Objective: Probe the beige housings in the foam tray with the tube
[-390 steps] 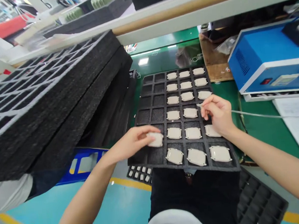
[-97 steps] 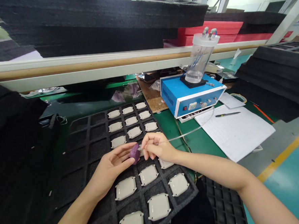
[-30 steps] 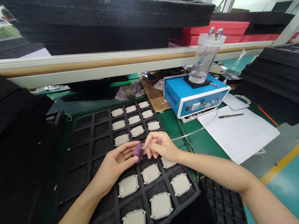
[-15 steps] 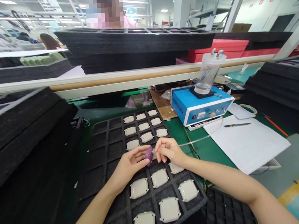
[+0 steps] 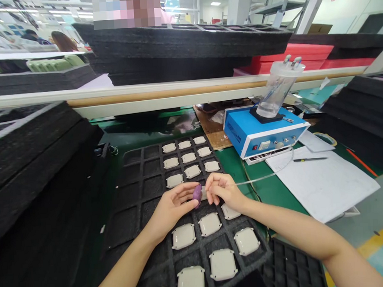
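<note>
My left hand (image 5: 178,200) pinches a small purple case (image 5: 197,196) between thumb and fingers, tilted on edge above a black compartment tray (image 5: 154,166). Close on its right, my right hand (image 5: 225,190) is closed around the end of a clear thin tube (image 5: 261,177); the tip is mostly hidden by the fingers. I cannot tell whether the tip touches the purple case. Beneath and around both hands, pale watch cases (image 5: 210,224) lie in several compartments of the tray. The tube runs right to a blue machine (image 5: 268,132).
A clear cylinder (image 5: 277,90) stands on the machine. Right of it lie white paper (image 5: 323,183), a pen (image 5: 310,159) and a tape roll (image 5: 326,138). Stacked black trays (image 5: 32,188) rise at left. A shelf rail (image 5: 175,91) crosses ahead; a person is behind it.
The view has shifted slightly, so most things sit a little further right. Both hands keep their holds on the purple case and the tube, nearly in the same pose.
</note>
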`<state>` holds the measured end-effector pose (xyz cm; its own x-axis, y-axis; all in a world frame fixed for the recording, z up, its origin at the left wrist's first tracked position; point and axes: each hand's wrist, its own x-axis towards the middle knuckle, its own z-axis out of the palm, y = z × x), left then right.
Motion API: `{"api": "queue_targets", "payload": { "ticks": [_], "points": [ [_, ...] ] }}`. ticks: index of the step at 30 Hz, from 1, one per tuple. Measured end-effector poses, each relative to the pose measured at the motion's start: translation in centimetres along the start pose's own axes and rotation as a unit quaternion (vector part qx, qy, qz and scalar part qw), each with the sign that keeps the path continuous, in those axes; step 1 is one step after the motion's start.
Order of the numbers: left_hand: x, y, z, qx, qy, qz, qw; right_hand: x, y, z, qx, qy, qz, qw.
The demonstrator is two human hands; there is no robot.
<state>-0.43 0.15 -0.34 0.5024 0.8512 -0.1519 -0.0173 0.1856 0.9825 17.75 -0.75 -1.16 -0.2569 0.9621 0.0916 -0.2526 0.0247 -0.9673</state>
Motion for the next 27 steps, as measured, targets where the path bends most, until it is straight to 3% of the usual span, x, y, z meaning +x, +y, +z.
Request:
{"api": "queue_targets", "payload": {
  "ticks": [11,15,18,20,22,25,27],
  "points": [
    [0.1,-0.2,0.0,-0.006,0.004,0.014,1.0,-0.1,0.2,-0.5,-0.022,0.018,-0.029,0.999],
    [0.1,0.1,-0.2,-0.102,0.043,0.003,0.994,-0.3,0.5,-0.9,-0.02,0.048,-0.053,0.997],
    [-1.0,0.8,-1.6,-0.109,0.096,0.01,0.989,-0.2,0.7,-1.1,-0.021,0.044,-0.06,0.997],
    [-3.0,1.5,-2.7,-0.035,0.14,0.012,0.989,-0.2,0.8,-1.1,-0.02,0.038,-0.062,0.997],
    [-5.6,2.1,-3.6,0.113,0.137,0.006,0.984,-0.3,0.7,-1.0,-0.022,0.033,-0.064,0.997],
    [-9.1,2.4,-4.2,0.346,0.021,-0.013,0.938,-0.5,0.6,-0.9,-0.033,0.026,-0.057,0.997],
    [-10.5,2.1,-4.1,0.42,-0.017,-0.012,0.907,-0.6,0.6,-0.9,-0.044,0.022,-0.05,0.998]
  ]
}}
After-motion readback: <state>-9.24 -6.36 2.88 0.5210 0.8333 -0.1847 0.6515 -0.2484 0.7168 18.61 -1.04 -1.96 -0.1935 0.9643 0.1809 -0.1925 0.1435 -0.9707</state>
